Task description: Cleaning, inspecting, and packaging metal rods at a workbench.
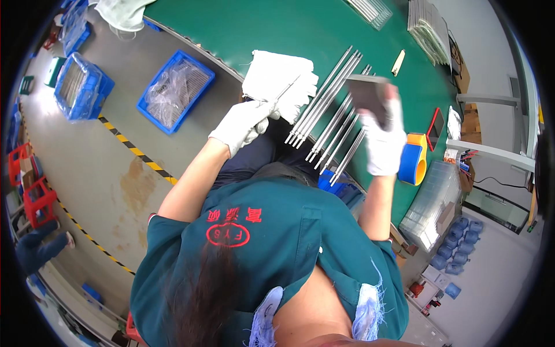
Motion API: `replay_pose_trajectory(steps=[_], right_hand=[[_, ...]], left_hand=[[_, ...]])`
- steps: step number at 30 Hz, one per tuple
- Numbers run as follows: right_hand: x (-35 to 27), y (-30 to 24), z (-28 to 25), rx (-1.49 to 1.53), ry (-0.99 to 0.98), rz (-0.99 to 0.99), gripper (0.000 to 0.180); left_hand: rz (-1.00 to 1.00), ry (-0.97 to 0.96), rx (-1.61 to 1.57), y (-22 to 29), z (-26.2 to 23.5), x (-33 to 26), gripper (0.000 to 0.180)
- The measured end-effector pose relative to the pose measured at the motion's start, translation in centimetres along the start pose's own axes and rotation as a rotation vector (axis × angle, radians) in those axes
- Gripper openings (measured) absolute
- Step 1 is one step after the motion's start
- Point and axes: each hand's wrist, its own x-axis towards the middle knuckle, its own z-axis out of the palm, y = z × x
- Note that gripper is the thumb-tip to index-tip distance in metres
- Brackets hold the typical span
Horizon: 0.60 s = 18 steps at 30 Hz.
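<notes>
My left hand (pixel 245 122), in a white glove, pinches a thin metal rod (pixel 287 89) that points up and away to the right. The rod crosses over a white work glove (pixel 272 72) lying at the table's edge. My right hand (pixel 384 141), also gloved, grips a dark flat block (pixel 369 95) with a paler edge; motion blurs it, and I cannot make out its exact kind. It is raised over the far ends of several slender silver rods (pixel 326 92). These lie side by side, slanting across the green table, their near ends at its front edge.
On the green table (pixel 214 23) stand a yellow-and-blue tape dispenser (pixel 411 159), a small yellow cutter (pixel 398 62) and a red-framed dark panel (pixel 435 128). Stacked clear trays (pixel 429 202) are to the right. A blue crate (pixel 200 95) holds rods in plastic on the floor.
</notes>
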Motion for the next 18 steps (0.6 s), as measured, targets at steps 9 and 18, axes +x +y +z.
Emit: replay_pose_trajectory(steps=[9,18], right_hand=[[4.0,-5.1,5.8,-0.175,-0.360,-0.232,0.048],[3.3,-3.8,5.9,-0.171,-0.228,-0.316,0.041]], left_hand=[[0.120,0.040,0.057,-0.6,0.7,0.4,0.027],[0.019,0.051,0.002,0.6,0.9,-0.2,0.027]])
